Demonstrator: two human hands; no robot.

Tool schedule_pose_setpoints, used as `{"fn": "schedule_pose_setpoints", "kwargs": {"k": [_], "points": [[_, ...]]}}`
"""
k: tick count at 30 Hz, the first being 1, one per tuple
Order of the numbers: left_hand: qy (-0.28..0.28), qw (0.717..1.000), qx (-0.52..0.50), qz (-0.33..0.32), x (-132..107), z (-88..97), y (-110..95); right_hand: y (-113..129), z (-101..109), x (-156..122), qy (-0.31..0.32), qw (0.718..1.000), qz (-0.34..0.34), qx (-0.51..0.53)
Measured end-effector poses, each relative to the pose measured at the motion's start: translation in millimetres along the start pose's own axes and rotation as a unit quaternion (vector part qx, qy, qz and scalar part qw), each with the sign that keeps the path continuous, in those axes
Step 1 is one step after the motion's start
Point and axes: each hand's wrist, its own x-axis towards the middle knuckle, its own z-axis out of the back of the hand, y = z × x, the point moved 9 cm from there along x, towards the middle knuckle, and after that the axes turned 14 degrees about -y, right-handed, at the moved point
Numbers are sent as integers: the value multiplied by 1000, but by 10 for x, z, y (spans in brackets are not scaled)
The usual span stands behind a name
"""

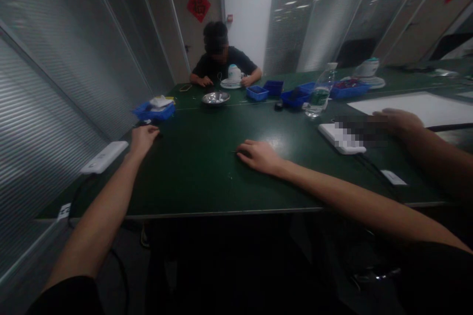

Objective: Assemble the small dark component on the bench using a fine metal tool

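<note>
On the left of the green table [192, 177], my left hand [143, 139] has its fingertips pinched together. A small dark bit shows by them, too unclear to name. It is just in front of a blue tray [153, 110] that holds white tissue and something yellow. My right hand [261, 157] rests on the table near the middle, fingers curled and closed. A thin dark tip pokes out at its fingertips; the rest of that thing is hidden. Between my two hands lies bare green tabletop.
A steel bowl [215, 99] with small white pieces stands ahead. Beyond it sits a person [221, 56] by a white appliance part [234, 75]. To the right are blue bins [257, 92], a water bottle [320, 96], a white power strip [338, 139] and another person's hand [401, 120].
</note>
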Motion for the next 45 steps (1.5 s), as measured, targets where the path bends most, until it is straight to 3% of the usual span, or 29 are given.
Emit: {"fn": "schedule_pose_setpoints", "kwargs": {"k": [5,11,17,29,45], "points": [[-8,999,10,-29,-5,-30,-36,7,4,-5,3,1000,1,10],[23,999,7,37,-85,-80,53,8,16,-5,-3,1000,2,14],[9,1000,-5,18,-65,-40,45,-16,-10,-2,-10,1000,4,16],[27,995,-4,96,-1,-74,388,3,9,-1,2,1000,1,12],[20,974,-48,220,-54,-139,585,-1,12,-8,-1,1000,4,10]]}}
